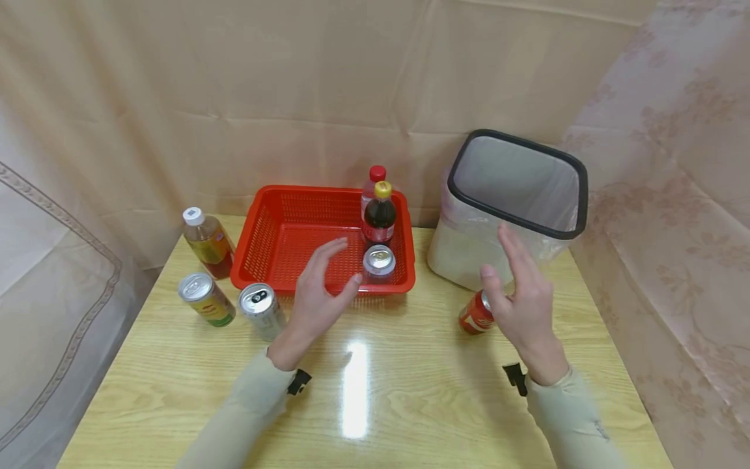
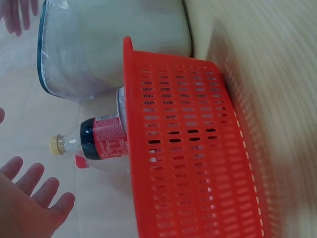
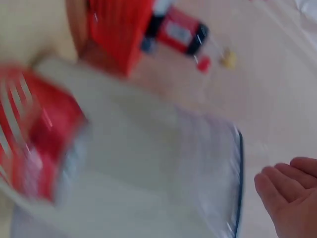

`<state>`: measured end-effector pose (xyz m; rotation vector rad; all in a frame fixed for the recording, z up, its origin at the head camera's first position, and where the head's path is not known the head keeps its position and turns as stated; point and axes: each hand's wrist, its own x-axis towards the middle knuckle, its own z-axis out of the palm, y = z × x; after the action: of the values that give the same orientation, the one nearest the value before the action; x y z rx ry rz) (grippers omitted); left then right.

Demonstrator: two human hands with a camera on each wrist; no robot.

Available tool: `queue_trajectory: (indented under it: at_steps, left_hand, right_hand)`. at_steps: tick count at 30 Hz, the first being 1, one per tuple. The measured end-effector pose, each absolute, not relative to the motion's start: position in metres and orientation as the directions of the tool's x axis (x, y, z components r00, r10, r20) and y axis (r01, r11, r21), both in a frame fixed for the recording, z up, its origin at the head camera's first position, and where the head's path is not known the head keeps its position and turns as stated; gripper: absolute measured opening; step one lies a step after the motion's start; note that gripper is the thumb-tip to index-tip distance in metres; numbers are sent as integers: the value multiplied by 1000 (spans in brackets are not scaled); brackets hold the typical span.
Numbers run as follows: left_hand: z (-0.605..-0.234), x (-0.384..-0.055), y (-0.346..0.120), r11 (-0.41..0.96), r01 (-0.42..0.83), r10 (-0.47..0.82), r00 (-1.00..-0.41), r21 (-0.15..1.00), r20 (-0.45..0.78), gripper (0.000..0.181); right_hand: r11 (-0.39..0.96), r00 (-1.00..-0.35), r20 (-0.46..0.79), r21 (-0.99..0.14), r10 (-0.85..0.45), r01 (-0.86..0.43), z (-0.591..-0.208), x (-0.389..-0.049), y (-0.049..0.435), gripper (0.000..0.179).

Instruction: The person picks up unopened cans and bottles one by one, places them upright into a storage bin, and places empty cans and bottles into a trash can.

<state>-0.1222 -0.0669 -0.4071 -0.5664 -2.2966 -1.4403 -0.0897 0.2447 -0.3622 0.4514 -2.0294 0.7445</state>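
My left hand [image 1: 319, 290] hovers at the front edge of a red plastic basket [image 1: 246, 260], fingers relaxed and holding nothing. Inside the basket's right end stand a yellow-capped cola bottle [image 1: 379, 218], a red-capped clear bottle [image 1: 368, 192] and a silver-topped can [image 1: 379, 260]. On the right, my right hand [image 1: 524, 303] is raised with fingers extended, nothing in its grasp. It partly covers a red can [image 1: 476, 316] standing on the table. A silver can [image 1: 262, 311] stands left of my left hand, near a yellow-green can [image 1: 208, 301].
A bin [image 1: 469, 251] with a black rim and clear liner stands at the back right, beyond the red can. At the left, a white-capped bottle of brown drink [image 1: 209, 244] stands beside the basket. Beige cloth [image 1: 293, 85] hangs behind the wooden table [image 1: 422, 391].
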Motion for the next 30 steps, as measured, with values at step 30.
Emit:
queue_trajectory:
  at_steps: [30]
  left_hand:
    - [-400,-105,-118,483,580,113,-784,656,610,65]
  right_hand:
    - [801,-964,203,-541,-174,-258,-456,-128,173,83]
